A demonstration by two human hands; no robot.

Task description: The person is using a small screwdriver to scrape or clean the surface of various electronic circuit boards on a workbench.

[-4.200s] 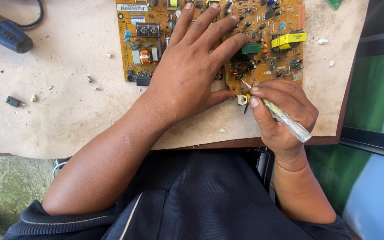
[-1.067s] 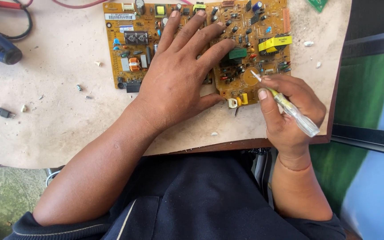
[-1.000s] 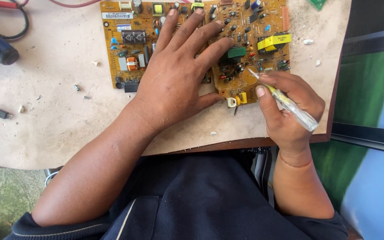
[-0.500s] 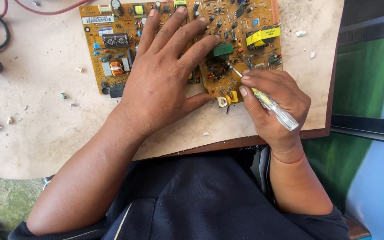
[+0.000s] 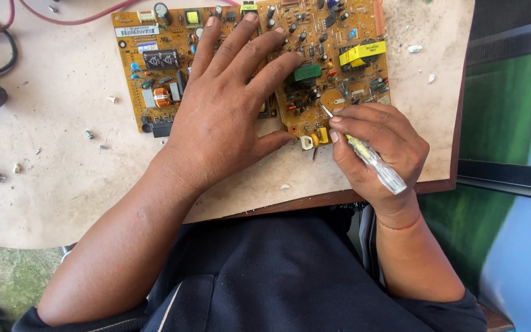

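My left hand (image 5: 222,117) lies flat and open, fingers spread, pressing down on the orange-yellow printed circuit board (image 5: 155,80) in the upper middle of the frame. My right hand (image 5: 379,157) is closed in a pen grip around a slim clear-handled screwdriver (image 5: 373,163), its metal tip touching the board's lower right part. The board rests on a pale, scuffed wooden tabletop (image 5: 50,184).

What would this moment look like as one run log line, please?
left hand: flat on circuit board | right hand: grips clear-handled screwdriver, tip on board | table: loose bits
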